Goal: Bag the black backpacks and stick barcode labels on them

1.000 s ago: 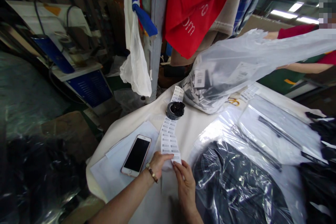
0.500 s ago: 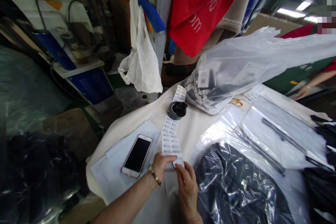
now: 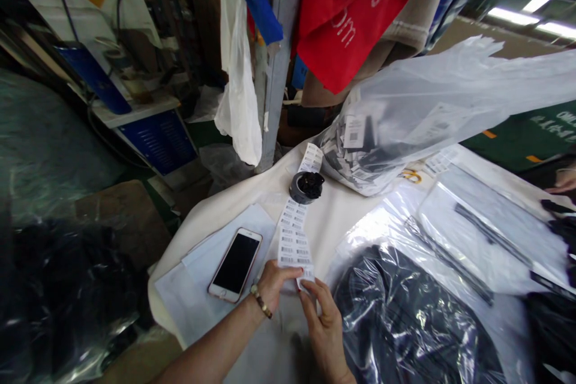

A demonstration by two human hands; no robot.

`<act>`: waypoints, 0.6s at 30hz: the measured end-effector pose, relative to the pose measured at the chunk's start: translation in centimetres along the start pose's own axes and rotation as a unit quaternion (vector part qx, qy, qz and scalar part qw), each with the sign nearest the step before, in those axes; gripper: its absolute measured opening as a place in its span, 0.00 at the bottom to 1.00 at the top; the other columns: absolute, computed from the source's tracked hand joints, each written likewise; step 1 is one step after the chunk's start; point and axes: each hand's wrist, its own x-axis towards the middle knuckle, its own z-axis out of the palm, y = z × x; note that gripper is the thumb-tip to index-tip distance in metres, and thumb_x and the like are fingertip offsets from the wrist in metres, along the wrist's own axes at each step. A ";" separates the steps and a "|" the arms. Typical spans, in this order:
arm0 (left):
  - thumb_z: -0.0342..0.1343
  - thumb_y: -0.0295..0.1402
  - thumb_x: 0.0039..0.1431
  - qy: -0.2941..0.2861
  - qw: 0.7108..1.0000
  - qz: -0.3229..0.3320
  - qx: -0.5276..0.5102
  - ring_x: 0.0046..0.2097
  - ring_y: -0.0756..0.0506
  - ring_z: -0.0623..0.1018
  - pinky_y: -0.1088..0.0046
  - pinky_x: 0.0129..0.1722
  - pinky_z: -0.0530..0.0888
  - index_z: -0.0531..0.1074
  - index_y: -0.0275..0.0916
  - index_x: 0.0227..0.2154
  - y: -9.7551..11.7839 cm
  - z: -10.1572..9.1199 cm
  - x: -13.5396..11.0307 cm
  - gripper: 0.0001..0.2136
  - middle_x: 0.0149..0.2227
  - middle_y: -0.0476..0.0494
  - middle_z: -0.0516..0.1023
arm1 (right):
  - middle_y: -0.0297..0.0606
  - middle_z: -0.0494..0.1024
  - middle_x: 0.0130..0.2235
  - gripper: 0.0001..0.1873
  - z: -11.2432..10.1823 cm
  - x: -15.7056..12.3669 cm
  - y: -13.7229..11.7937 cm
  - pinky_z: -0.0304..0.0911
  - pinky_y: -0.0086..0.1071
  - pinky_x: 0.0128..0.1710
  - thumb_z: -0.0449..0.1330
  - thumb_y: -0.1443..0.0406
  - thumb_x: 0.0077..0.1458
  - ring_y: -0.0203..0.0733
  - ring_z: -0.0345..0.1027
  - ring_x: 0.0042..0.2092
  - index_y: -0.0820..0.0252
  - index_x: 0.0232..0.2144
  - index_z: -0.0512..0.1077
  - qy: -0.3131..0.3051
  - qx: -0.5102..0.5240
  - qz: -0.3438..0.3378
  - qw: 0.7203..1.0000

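A long strip of white barcode labels [image 3: 293, 234] runs down the table toward me. My left hand [image 3: 273, 285], a beaded bracelet at its wrist, grips the strip's near end with the thumb lying on top. At the lower right corner of that end, my right hand [image 3: 321, 315] pinches a label between thumb and fingertips. Farther up, a dark round container [image 3: 299, 189] filled with small black pieces sits on the strip. A white smartphone [image 3: 235, 264] with a dark screen lies on paper sheets left of my hands. Right of them is a dark garment in clear plastic [image 3: 414, 312].
A clear bag full of tags [image 3: 360, 144] stands at the back of the table [image 3: 216, 201]. Yellow-handled scissors [image 3: 412, 176] and flat plastic bags [image 3: 486, 222] lie to the right. A metal post [image 3: 281, 60] rises behind, beside hanging cloth. Another person's hand [image 3: 566, 180] shows at the right edge.
My right hand has shifted slightly and its fingers have spread a little at the label corner. The left hand keeps its grip. The other person's arm has moved mostly out of view.
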 end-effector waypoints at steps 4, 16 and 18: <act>0.66 0.30 0.28 -0.068 0.995 0.005 0.069 0.37 0.40 0.76 0.67 0.42 0.70 0.78 0.32 0.29 0.9 -0.5 0.0 0.17 0.32 0.39 0.79 | 0.41 0.74 0.47 0.23 -1.5 1.2 -1.7 0.61 0.40 0.50 0.63 0.59 0.45 0.48 0.66 0.49 0.57 0.45 0.72 -0.118 0.171 0.149 0.967; 0.66 0.32 0.31 -0.084 0.995 0.008 0.053 0.42 0.38 0.76 0.65 0.45 0.69 0.78 0.33 0.33 2.0 -0.6 0.0 0.19 0.33 0.40 0.79 | 0.36 0.77 0.31 0.19 -2.3 3.0 -1.4 0.65 0.31 0.33 0.65 0.56 0.43 0.39 0.68 0.31 0.58 0.38 0.76 -0.117 0.069 0.115 0.984; 0.67 0.34 0.32 -0.083 0.996 0.004 0.046 0.41 0.38 0.76 0.65 0.45 0.69 0.78 0.32 0.32 2.1 -0.4 -0.1 0.19 0.33 0.39 0.79 | 0.35 0.77 0.30 0.16 -2.3 3.0 -0.9 0.65 0.29 0.32 0.64 0.57 0.44 0.37 0.68 0.30 0.56 0.37 0.76 -0.115 0.042 0.078 0.989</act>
